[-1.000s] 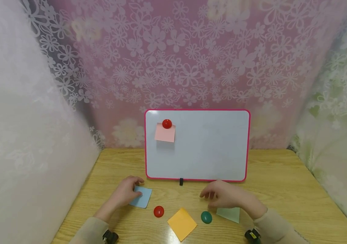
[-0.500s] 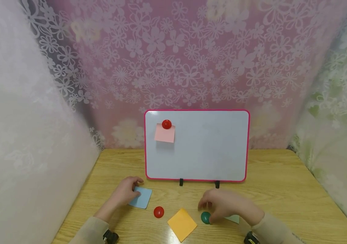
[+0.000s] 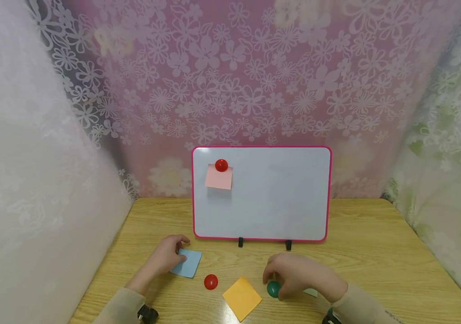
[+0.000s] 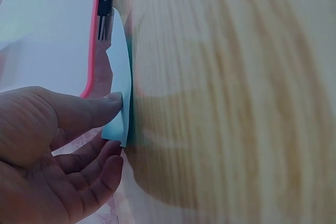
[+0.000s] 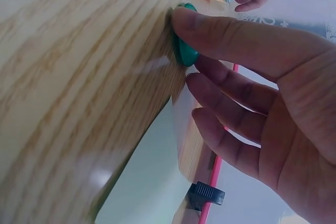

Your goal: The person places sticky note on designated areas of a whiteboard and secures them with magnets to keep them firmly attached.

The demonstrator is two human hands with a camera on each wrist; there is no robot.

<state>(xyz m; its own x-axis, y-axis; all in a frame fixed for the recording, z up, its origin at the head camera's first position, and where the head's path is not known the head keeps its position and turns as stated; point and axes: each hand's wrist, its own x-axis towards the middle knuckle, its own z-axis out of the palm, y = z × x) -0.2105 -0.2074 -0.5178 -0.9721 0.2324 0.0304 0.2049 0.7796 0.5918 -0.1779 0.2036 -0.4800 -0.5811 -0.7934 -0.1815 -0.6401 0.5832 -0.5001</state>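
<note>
Pulled back from near the whiteboard [image 3: 271,193], the right hand [image 3: 301,272] now pinches the green magnet [image 3: 273,289] between thumb and fingers, the magnet lying on the desk [image 3: 360,234] well forward of its back edge. Nearer the desk's left edge, the left hand [image 3: 165,256] pinches the blue note [image 3: 189,264] along one side. From where I stand, a clean lift seems to call for a low hold on the magnet's rim and light pressure on the paper.

Small enclosed tabletop nook, yellowish wood-grain table [image 3: 364,238], mauve white-flowered backdrop [image 3: 255,90] behind the table, pale floral panels [image 3: 44,189] flanking it
</note>
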